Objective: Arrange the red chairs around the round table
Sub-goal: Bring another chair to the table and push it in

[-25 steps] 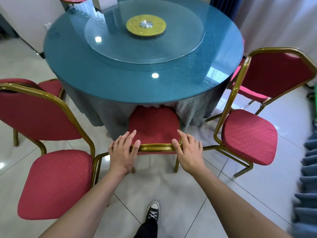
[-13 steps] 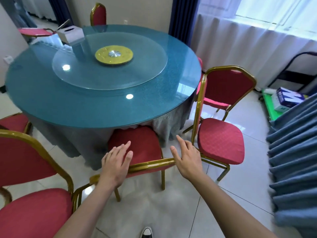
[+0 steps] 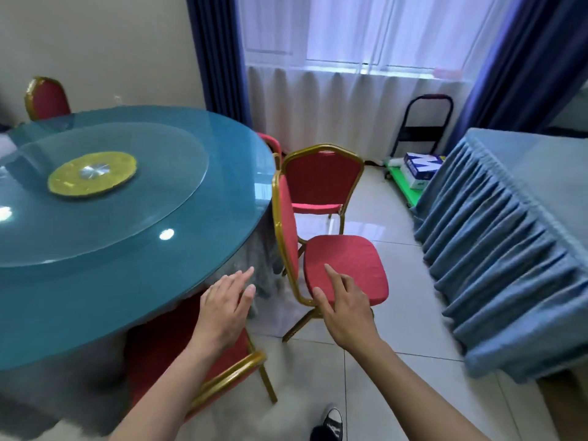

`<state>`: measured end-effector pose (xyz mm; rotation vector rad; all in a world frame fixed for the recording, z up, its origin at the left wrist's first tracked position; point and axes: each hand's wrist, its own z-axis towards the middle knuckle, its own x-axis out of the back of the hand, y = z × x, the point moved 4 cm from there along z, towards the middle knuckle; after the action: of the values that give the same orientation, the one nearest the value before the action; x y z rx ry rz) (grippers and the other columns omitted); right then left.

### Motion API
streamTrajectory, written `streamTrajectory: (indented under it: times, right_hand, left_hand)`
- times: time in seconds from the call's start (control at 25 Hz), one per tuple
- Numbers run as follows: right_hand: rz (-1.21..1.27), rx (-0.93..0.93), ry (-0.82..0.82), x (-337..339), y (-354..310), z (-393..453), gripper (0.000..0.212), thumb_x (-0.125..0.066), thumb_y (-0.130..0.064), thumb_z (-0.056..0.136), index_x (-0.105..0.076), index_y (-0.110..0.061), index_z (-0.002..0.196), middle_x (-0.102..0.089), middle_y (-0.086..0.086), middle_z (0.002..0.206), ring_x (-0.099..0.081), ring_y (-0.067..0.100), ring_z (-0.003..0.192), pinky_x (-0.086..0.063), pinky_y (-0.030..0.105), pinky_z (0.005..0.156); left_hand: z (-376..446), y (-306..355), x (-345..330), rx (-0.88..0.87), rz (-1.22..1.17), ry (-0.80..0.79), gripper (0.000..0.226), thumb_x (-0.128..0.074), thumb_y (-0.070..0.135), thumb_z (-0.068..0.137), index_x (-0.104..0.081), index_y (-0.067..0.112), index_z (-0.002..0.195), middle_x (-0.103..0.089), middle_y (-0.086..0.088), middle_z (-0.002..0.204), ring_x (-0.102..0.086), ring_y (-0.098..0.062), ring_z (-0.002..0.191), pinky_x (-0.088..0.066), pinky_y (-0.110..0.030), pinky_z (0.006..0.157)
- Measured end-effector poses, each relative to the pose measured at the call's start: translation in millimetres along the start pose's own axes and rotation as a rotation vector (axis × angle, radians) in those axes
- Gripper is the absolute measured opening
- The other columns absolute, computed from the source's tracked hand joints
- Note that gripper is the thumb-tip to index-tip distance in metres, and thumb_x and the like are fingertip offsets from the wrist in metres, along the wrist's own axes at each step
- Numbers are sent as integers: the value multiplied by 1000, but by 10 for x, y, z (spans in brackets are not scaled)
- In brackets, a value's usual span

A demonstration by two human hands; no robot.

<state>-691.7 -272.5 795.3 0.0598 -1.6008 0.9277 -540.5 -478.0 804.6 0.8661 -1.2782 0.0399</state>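
— What's changing?
— Both hands are leaving the tucked chair [image 3: 194, 354] under the tabletop [image 3: 133, 249]; that seat is looking done.
— And the grip?
— Left hand [image 3: 224, 308] and right hand [image 3: 345, 308] are both spreading, holding nothing, reaching for the next chair [image 3: 345, 265], just beside the tabletop.
— Facing?
— Backrest is standing upright against the table edge, seat pointing away; it's needing turning.

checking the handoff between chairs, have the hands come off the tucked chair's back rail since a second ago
Yes. Both the left hand and right hand have left the tucked chair rail, now held open toward the next chair, rightward along the round table.
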Motion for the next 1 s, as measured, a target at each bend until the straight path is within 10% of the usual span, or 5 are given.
streamTrajectory:
  times: [1.0]
  right_hand:
    - [-13,37,-275,-830,-270,2635,86,-47,-49,101,5,-21,163,-14,10,169,-23,30,152,-16,41,124]
  left_hand:
    - [3886,547,-386,-251,322,-166,52,-42,35,104,-34,25,154,-28,-8,162,-26,-27,148,-24,-44,120]
